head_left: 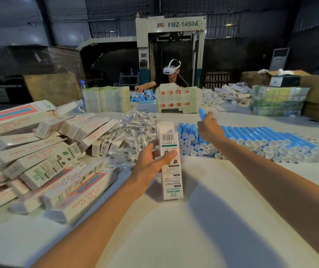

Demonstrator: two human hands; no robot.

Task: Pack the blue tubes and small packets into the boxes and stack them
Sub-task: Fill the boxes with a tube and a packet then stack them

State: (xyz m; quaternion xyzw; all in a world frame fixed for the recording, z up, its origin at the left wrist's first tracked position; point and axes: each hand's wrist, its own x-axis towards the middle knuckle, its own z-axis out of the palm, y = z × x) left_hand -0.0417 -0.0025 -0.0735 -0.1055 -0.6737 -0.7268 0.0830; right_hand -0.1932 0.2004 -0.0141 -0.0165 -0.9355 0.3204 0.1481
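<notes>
While left fingers wrap the box, right fingers pinch a tube

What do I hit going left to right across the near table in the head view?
Pile of boxes → heap of small packets → open box gripped by left hand → right hand pinching one blue tube → rows of blue tubes.

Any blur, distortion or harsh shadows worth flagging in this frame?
Head view: wide-angle distortion bows the white table; the pile of white printed cartons at left is smeared; forearms cast soft shadows; the hall is dim; the barcoded white carton in the left hand is sharp.
</notes>
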